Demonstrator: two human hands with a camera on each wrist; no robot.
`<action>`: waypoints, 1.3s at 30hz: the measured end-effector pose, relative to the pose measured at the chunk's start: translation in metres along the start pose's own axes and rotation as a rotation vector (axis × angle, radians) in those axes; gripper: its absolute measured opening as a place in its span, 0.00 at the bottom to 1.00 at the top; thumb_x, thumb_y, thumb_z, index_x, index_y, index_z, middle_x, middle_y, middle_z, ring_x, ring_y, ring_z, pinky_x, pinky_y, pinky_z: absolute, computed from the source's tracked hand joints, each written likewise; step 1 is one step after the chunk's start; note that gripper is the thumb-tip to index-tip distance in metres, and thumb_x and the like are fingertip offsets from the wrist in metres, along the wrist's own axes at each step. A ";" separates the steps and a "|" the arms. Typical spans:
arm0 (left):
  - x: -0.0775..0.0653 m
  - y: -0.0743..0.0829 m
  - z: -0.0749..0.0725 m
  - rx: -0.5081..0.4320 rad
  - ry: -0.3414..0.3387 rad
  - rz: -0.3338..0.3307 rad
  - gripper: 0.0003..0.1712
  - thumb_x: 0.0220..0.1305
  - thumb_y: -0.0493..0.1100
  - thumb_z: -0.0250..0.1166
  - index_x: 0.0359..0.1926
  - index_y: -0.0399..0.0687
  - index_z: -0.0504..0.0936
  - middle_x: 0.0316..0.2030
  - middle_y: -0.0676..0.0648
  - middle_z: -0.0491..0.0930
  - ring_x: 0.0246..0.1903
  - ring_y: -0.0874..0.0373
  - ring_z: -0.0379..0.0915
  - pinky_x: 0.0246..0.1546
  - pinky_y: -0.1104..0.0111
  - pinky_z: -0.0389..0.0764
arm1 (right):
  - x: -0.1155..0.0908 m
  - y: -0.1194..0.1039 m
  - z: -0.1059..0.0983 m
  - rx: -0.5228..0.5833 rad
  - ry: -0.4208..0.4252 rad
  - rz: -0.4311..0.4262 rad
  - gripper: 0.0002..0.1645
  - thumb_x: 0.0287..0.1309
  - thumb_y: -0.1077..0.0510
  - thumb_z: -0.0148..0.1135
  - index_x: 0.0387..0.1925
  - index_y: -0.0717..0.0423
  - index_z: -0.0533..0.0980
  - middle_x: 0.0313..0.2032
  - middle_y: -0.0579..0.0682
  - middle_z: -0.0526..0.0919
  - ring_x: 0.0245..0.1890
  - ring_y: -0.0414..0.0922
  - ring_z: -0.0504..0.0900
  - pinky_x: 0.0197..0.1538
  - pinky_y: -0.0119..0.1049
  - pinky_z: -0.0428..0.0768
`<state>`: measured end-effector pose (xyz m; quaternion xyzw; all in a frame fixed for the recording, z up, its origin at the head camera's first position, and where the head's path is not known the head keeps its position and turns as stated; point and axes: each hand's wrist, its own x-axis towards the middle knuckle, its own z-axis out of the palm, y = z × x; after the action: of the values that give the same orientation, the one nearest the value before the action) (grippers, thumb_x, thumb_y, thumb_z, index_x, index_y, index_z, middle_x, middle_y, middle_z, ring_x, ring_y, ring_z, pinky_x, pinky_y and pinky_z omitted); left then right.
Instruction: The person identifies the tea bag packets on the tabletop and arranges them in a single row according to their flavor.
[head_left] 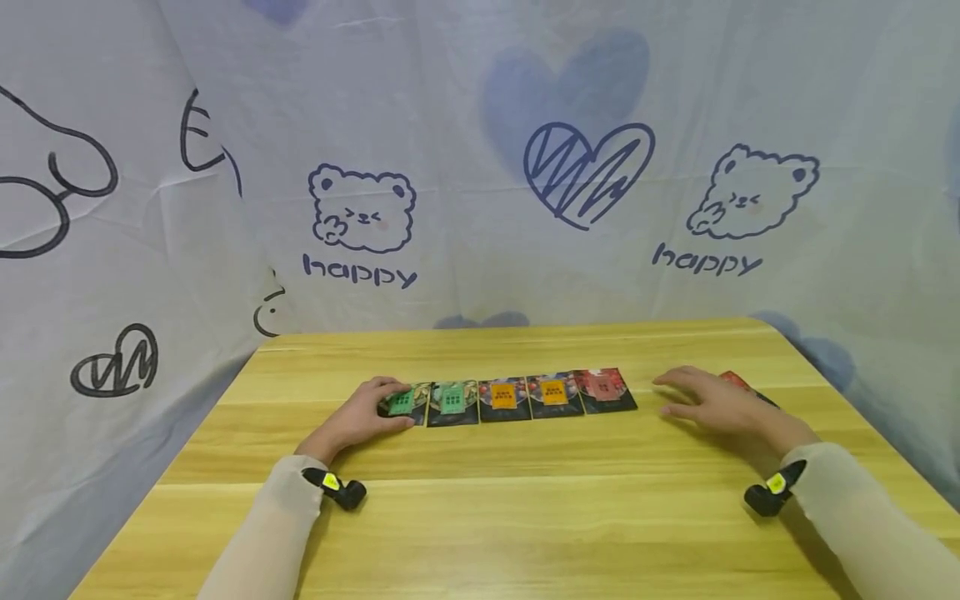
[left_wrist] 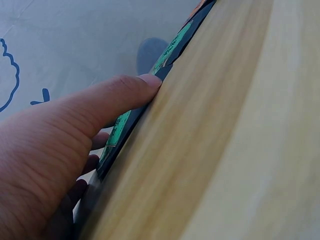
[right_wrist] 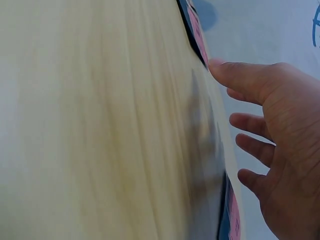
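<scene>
Flat picture packets lie edge to edge in a row. The leftmost green packet [head_left: 401, 404] is partly covered by my left hand [head_left: 367, 414], which rests on it with the thumb along its near edge and the fingertips by its far edge. Beside it come a second green packet [head_left: 453, 403], two orange-labelled packets [head_left: 504, 400] and, at the right end, a red packet [head_left: 604, 390]. My right hand [head_left: 708, 400] hovers right of that red one, fingers loosely spread and holding nothing. Another red packet [head_left: 737, 380] shows behind the right hand, mostly hidden by it.
The wooden table [head_left: 510, 517] carries everything, its far edge close to a hanging white cloth [head_left: 465, 250] printed with bears and hearts. Black wrist cameras [head_left: 348, 495] sit at both cuffs, just above the tabletop.
</scene>
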<state>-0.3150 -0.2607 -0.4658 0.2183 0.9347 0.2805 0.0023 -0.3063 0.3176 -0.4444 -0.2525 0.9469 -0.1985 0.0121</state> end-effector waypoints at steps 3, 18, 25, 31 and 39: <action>0.000 0.000 0.000 -0.002 0.000 0.003 0.41 0.58 0.60 0.70 0.67 0.46 0.72 0.66 0.36 0.63 0.65 0.36 0.57 0.61 0.42 0.63 | -0.006 0.007 -0.003 -0.006 0.021 0.007 0.35 0.65 0.39 0.59 0.65 0.56 0.71 0.64 0.63 0.68 0.64 0.64 0.66 0.61 0.63 0.65; -0.001 0.001 0.000 0.000 -0.004 0.001 0.41 0.58 0.60 0.70 0.68 0.46 0.72 0.65 0.37 0.64 0.65 0.37 0.57 0.61 0.42 0.63 | -0.025 0.038 -0.015 -0.031 0.098 0.007 0.30 0.63 0.48 0.65 0.60 0.62 0.73 0.57 0.66 0.73 0.56 0.66 0.70 0.55 0.63 0.69; -0.001 0.001 0.000 0.012 0.000 -0.003 0.41 0.59 0.60 0.70 0.68 0.46 0.72 0.65 0.37 0.64 0.65 0.37 0.58 0.61 0.42 0.64 | -0.032 0.048 -0.019 0.004 0.089 -0.017 0.25 0.63 0.60 0.64 0.59 0.64 0.73 0.55 0.66 0.74 0.55 0.65 0.72 0.53 0.57 0.72; 0.000 -0.001 0.000 0.010 -0.002 -0.011 0.41 0.58 0.60 0.70 0.68 0.47 0.72 0.66 0.37 0.63 0.65 0.37 0.57 0.61 0.42 0.64 | -0.034 0.055 -0.019 0.029 0.090 -0.016 0.22 0.63 0.65 0.61 0.58 0.65 0.74 0.54 0.65 0.74 0.55 0.63 0.73 0.52 0.54 0.73; 0.000 -0.001 0.001 0.005 -0.004 -0.008 0.41 0.59 0.60 0.70 0.68 0.47 0.71 0.66 0.37 0.63 0.65 0.37 0.57 0.61 0.42 0.64 | -0.038 0.057 -0.019 0.019 0.114 -0.033 0.22 0.62 0.59 0.66 0.55 0.64 0.77 0.52 0.65 0.77 0.53 0.64 0.75 0.51 0.57 0.73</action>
<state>-0.3154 -0.2608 -0.4670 0.2149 0.9363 0.2776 0.0047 -0.3029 0.3886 -0.4515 -0.2565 0.9398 -0.2216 -0.0426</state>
